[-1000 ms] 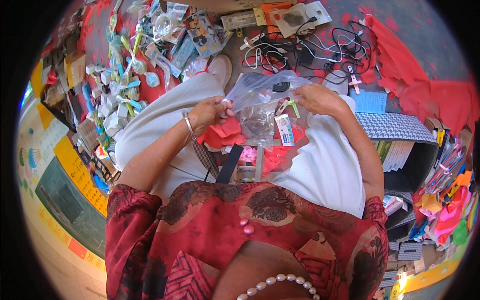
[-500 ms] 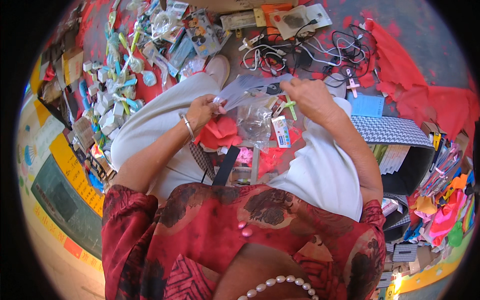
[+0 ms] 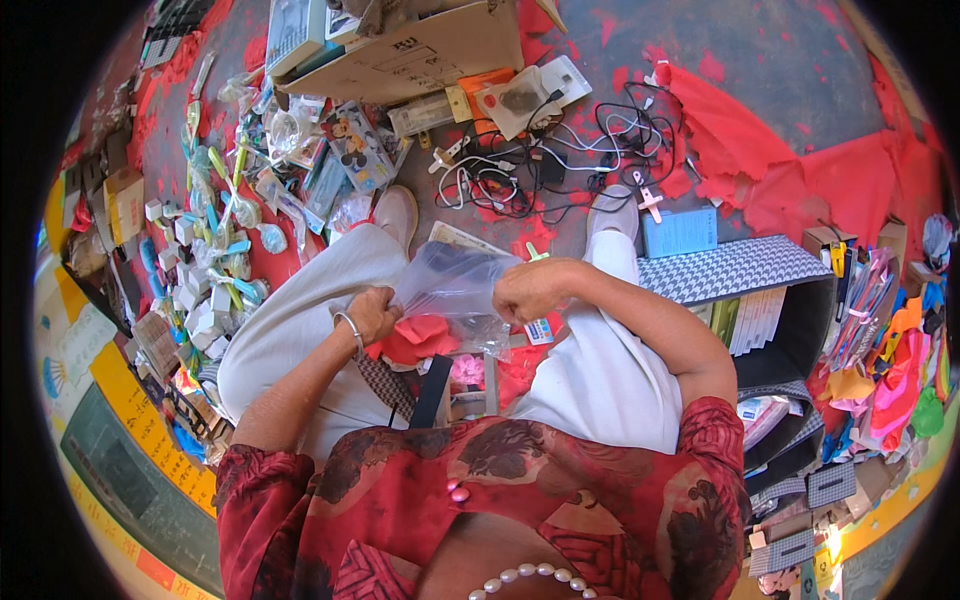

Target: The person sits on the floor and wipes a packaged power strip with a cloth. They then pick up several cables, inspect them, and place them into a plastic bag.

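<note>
— Head view is showing the left hand (image 3: 372,312) and right hand (image 3: 528,290) each pinching fingers shut on a clear plastic bag (image 3: 452,288) over the lap.

— It's looking light, limp and slippery; gripping the top edges is suiting it. Small boxes (image 3: 190,310) are lying left, a cardboard box (image 3: 420,55) up top, a blue packet (image 3: 680,232) right.

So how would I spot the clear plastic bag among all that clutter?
Start at the person's white trousers in the middle of the picture. Over the lap, the left hand and right hand grip the clear plastic bag between them. Unlike the packets scattered on the red floor, it is see-through, crumpled, and the only one held up off the ground.
</note>
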`<move>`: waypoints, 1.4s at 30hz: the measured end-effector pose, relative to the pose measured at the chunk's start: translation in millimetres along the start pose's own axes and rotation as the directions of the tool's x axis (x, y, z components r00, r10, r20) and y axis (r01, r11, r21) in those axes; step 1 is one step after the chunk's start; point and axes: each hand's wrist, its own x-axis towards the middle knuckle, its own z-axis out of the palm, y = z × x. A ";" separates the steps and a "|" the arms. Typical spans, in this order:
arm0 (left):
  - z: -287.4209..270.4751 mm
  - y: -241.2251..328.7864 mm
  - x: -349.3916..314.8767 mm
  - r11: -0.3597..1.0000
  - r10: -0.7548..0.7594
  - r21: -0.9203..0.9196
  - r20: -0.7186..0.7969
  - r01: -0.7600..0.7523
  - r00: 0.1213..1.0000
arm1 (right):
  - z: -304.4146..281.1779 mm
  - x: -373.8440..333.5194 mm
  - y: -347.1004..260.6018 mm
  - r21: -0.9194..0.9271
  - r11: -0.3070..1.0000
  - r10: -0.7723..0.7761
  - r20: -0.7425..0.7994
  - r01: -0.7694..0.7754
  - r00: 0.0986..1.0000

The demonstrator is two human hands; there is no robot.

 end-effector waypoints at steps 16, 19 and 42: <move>11.3 11.2 -6.4 0.973 0.229 0.009 0.087 -0.230 0.970 | -93.5 12.1 122.3 -0.141 0.601 0.251 -0.901 -0.787 0.353; 9.7 13.3 -6.7 0.973 0.229 0.011 0.081 -0.230 0.970 | -81.0 -15.6 133.5 -0.149 0.541 0.446 -0.783 -0.828 0.433; -11.4 29.0 -9.5 0.984 0.178 0.022 0.027 -0.179 0.984 | -83.7 -28.8 145.6 -0.262 0.632 -0.226 -0.962 -0.729 0.150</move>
